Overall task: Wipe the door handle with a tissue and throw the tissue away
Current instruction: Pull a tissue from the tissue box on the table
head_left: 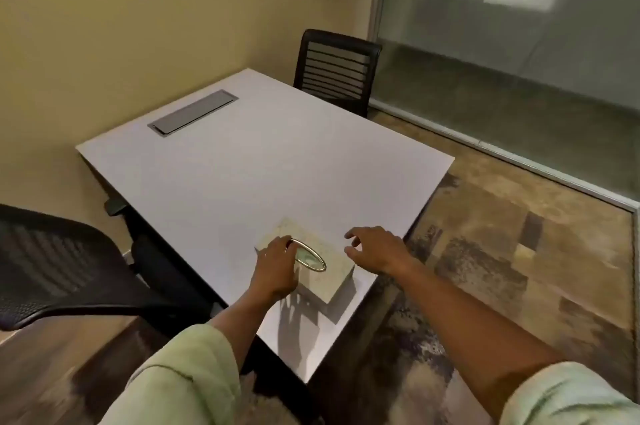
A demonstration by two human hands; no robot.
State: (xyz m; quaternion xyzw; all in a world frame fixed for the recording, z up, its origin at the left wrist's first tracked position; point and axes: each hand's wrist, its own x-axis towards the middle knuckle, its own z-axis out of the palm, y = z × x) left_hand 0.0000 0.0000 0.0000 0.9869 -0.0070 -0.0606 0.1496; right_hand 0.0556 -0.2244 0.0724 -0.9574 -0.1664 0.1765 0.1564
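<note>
The head camera looks down at two bare forearms in pale green sleeves that reach forward over the near corner of a white worktop (242, 161). The left hand (277, 267) lies on the left side of a tissue box (332, 277), and its fingers (289, 244) touch the near end of the oval opening on top of the box. These fingers are bent and close together, but I cannot tell if they pinch a tissue; only a little pale material shows inside the opening. The right hand (375, 249) is just beside the right side of the box, above the worktop edge, with the fingers spread and curved and holding nothing. The box stands near the corner of the worktop closest to the camera and throws a shadow toward the person.

To the left, a black mesh chair (59, 265) stands beside the worktop. Further away, a grey cable cover (192, 112) is set into the surface near the wall. Behind the far edge stands a second black chair (337, 69). On the right, a patterned carpet (519, 251) runs to a frosted glass wall (519, 36). No door handle is visible.
</note>
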